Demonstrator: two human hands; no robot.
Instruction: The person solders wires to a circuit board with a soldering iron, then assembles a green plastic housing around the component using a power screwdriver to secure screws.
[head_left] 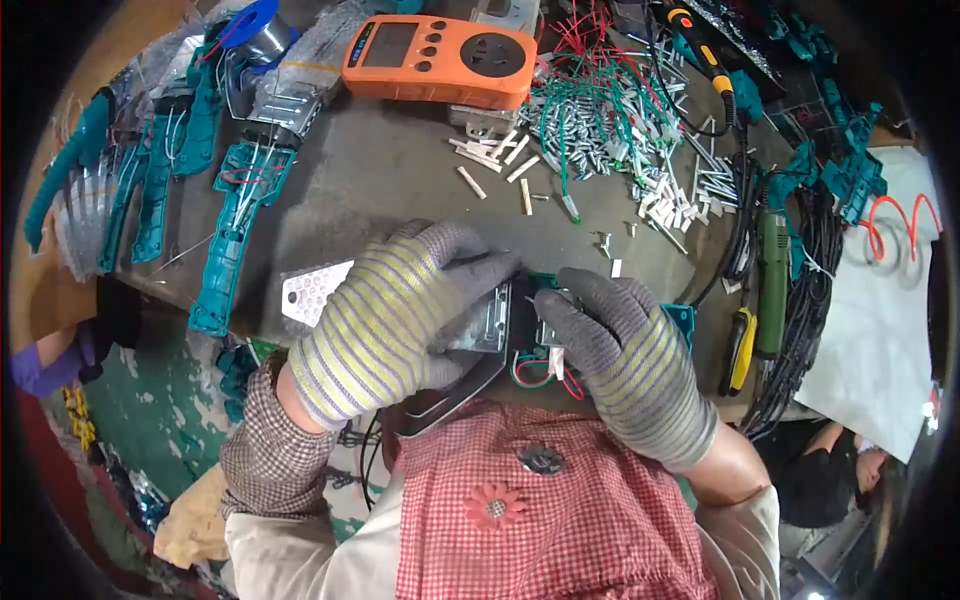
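Note:
My left hand [395, 310], in a yellow-and-grey striped glove, curls over a shiny metal plate [487, 325], thumb on the near side and fingers on the far side. A pale perforated piece [315, 292] sticks out from under this hand. To the right, my gloved right hand [630, 350] has its thumb and fingers drawn together beside a teal plastic housing [543, 283]; whatever is between the fingertips is hidden. Red and green wires [540, 372] and a small white connector [556, 362] show just below the right fingers. A bent dark metal frame [465, 395] lies below the plate.
An orange meter [440, 60] stands at the back, near piled screws [590, 125] and white tubes [525, 168]. Teal housings [225, 250] and a solder spool [258, 38] are at left. A green tool [772, 285], yellow-black cutters [739, 350] and black cables [815, 310] lie right.

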